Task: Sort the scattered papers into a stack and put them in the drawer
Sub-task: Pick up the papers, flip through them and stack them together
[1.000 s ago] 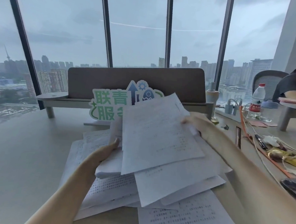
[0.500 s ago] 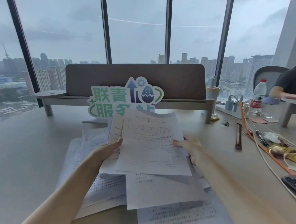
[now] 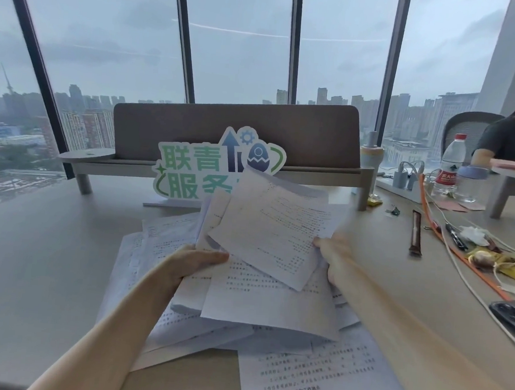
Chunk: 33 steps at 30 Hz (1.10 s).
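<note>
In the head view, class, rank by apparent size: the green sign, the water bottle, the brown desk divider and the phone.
1. brown desk divider
2. green sign
3. and 4. water bottle and phone: unsure, since the phone is cut off at the frame edge and lies nearer the camera.

I am looking at white papers (image 3: 278, 226) carrying rows of fine black print, lying on a pale beige worktop (image 3: 47, 256). A white sign (image 3: 218, 164) is showing green characters, a blue arrow and a blue egg. A brown screen (image 3: 237, 123) is standing behind it. A clear bottle (image 3: 451, 165) is wearing a red cap and red label. An orange cable (image 3: 459, 254) is crossing the worktop.
</note>
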{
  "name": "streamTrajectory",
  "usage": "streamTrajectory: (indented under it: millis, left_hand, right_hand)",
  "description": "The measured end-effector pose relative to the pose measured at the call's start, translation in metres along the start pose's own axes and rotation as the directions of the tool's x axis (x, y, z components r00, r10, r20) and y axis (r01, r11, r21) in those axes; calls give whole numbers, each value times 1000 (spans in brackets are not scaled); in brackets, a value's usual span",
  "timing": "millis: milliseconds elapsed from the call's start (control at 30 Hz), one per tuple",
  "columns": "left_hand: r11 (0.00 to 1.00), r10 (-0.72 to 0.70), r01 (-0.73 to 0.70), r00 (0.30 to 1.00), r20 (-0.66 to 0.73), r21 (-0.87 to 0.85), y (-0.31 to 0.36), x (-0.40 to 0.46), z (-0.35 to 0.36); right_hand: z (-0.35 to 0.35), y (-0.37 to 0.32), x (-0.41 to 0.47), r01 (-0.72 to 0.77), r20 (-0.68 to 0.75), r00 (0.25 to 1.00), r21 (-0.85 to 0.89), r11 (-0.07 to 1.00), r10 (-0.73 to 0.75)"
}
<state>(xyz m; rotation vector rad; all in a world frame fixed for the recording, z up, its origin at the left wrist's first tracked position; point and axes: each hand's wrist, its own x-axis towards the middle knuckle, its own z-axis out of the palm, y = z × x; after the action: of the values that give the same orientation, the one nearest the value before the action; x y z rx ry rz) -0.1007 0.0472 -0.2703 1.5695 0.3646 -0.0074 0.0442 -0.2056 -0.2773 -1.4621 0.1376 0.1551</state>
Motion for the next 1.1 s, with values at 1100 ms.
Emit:
streamTrajectory:
  millis: [1100]
  left_hand:
    - [958, 128, -204, 932, -339, -200, 10, 3, -11]
  right_hand:
    - [-39, -14, 11, -51, 340, 927, -303, 951, 159]
